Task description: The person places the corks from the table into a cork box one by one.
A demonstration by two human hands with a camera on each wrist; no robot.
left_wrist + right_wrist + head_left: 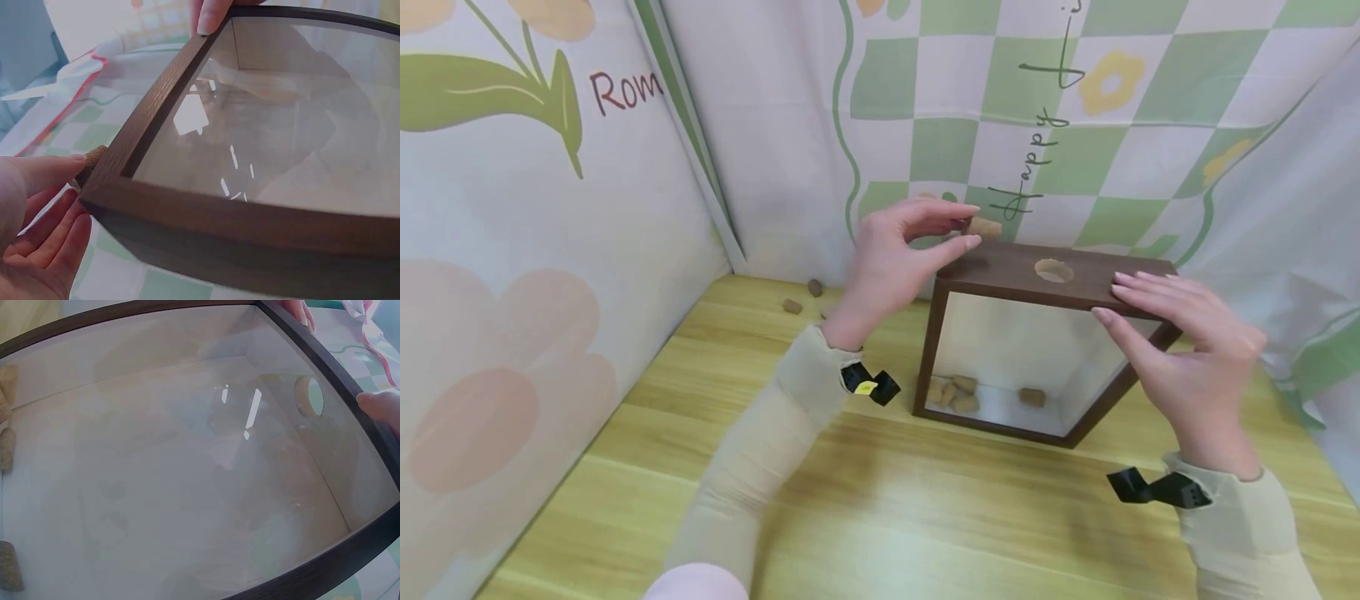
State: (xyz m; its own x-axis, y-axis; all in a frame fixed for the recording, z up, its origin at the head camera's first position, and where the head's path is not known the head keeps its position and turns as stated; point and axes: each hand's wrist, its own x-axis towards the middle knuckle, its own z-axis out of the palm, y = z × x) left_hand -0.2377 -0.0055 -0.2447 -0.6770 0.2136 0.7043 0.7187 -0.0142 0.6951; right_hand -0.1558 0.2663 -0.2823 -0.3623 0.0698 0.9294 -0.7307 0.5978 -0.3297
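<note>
Head view: my left hand (891, 260) pinches a cork (986, 227) at the upper left end of the box (992, 264); my right hand (1197, 352) rests extended on top. Left wrist: I judge the cork light, firm; grip its sides. Right wrist: pane (156, 469) likely fragile; hold the frame (319, 574).

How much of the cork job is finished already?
Done, it seems: several corks lie inside the box. Happening now: the left hand pinches another cork by the box's top, while the right hand rests on it. Probably left: that cork and the loose corks on the table.
</note>
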